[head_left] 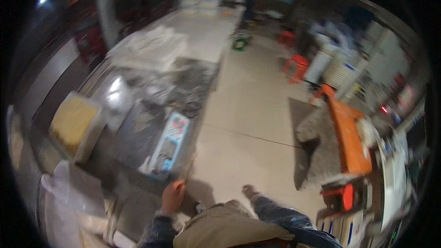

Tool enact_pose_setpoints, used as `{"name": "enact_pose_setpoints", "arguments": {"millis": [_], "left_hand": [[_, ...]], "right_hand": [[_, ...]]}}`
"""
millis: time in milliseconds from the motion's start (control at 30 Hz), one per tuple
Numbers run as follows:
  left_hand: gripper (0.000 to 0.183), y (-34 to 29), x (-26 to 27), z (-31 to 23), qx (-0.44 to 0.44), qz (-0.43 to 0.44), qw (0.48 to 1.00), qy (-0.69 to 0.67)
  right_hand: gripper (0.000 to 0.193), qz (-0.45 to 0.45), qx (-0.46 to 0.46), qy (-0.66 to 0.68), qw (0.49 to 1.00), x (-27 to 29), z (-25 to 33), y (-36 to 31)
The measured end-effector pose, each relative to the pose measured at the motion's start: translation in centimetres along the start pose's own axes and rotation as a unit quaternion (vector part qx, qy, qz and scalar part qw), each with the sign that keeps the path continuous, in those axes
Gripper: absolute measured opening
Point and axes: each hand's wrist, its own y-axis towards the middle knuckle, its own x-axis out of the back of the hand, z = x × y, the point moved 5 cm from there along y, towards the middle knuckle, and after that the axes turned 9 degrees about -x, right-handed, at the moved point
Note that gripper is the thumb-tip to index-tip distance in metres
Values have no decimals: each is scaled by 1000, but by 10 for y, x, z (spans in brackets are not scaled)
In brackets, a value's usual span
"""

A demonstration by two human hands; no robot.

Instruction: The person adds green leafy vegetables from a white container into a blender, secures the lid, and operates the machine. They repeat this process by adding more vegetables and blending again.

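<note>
Left hand [173, 196] lowered beside the desk [209, 41], near the blue-edged tray [169, 145]
The tray lies on the desk; at its near end that left hand looks loosely curled, too blurred for me to tell whether it grips anything, the right hand hidden from me; left of the tray sits a yellow-filled tub [76, 121], beyond it a heap of white sheeting [149, 48]

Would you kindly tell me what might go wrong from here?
The left hand is near the long, light-blue-and-white rectangular item, which lies close to the edge of the dark grey tabletop and might get knocked off. An orange-red plastic stool on the pale floor could perhaps trip someone passing.
</note>
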Motion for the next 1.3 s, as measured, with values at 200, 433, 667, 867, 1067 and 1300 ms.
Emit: {"name": "enact_pose_setpoints", "arguments": {"millis": [200,433,667,867,1067,1300], "left_hand": [[25,24,13,15,191,-50,980,16],[18,-75,-21,-30,441,-193,861,164],[24,-175,-113,-87,629,-240,730,119],[31,-306,-232,-169,820,-211,530,-49],[41,-478,-476,-255,878,-240,364,-198],[34,-562,-551,-274,863,-352,312,-184]], "right_hand": [[31,-68,216,64,972,87,213,121],[35,-52,320,-243,914,77,447,215],[53,185,311,-389,847,104,457,173],[52,293,453,-405,738,76,374,44],[52,343,509,-502,610,-18,256,-111],[51,318,551,-621,458,-83,126,-267]]}}
